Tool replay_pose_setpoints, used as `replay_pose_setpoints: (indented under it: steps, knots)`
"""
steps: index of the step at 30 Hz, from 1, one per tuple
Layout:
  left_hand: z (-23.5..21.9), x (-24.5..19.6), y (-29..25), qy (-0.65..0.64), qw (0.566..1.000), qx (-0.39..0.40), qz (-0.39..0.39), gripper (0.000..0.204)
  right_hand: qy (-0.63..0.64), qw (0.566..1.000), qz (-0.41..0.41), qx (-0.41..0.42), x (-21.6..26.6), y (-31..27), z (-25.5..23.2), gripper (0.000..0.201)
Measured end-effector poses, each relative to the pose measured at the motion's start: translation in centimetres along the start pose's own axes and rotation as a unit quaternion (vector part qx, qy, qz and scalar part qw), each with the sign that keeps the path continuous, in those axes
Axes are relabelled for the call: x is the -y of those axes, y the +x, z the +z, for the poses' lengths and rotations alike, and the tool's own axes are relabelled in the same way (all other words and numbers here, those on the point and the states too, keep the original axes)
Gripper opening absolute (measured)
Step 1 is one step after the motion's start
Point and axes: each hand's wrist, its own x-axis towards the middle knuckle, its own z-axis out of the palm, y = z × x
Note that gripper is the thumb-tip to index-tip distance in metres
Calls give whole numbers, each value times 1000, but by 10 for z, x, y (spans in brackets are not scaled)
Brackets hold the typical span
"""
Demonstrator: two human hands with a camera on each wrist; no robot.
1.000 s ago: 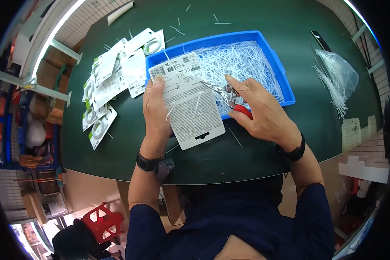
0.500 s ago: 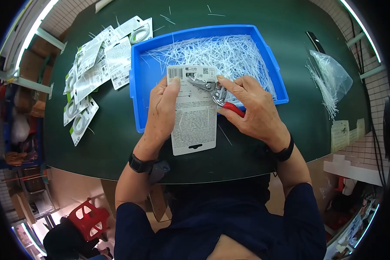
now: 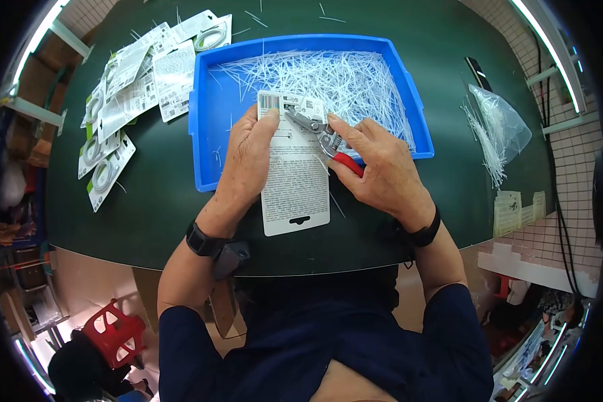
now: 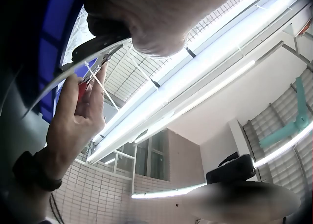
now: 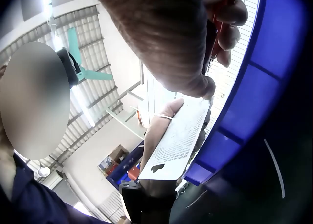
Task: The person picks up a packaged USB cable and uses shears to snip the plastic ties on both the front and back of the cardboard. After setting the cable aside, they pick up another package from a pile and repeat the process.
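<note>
My left hand (image 3: 244,161) grips a white printed packaging card (image 3: 295,191) by its left edge, thumb on the front near the barcode. The card stands over the near side of the blue tray, its hang slot toward me. In my right hand (image 3: 382,167) is a pair of cutting pliers (image 3: 348,163) with red handles and a spring. Their silver tips lie over the card's upper part, close to my left thumb. Thin white plastic ties stick out of the card; one tie (image 5: 165,116) shows in the right wrist view. The card's far face is hidden.
A blue tray (image 3: 195,134) holds a heap of cut white strips (image 3: 342,77). Several packaged cards with coiled white cables (image 3: 130,80) are piled at the left. At the right are a clear plastic bag (image 3: 506,127), loose ties (image 3: 490,147) and a dark, narrow object (image 3: 477,72).
The card has turned more upright and moved left in the head view. The plier tips have come in over its upper part, beside the left thumb. The head view has shifted too.
</note>
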Motion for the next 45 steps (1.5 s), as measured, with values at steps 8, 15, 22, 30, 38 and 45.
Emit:
replay_pose_setpoints:
  steps: [8,15,22,30,38,45]
  knots:
    - [-17,5,10,10,1000,-22,-11,37,49,999,2,-2,-9,-3,3,66]
    - [-25,-11,10,-31,993,-110,15,39,81,997,-10,0,-16,-2,-7,67]
    - [-20,-5,8,-33,992,-115,32,39,55,998,-26,-9,-7,-2,-3,67]
    - [-12,2,0,-69,988,-129,55,40,72,997,13,6,-3,-3,-3,63]
    - [-8,16,4,-85,983,-149,59,40,70,997,30,16,-7,-8,3,64]
    - [-8,17,7,-63,985,-142,81,38,94,995,-9,30,16,-7,-5,68]
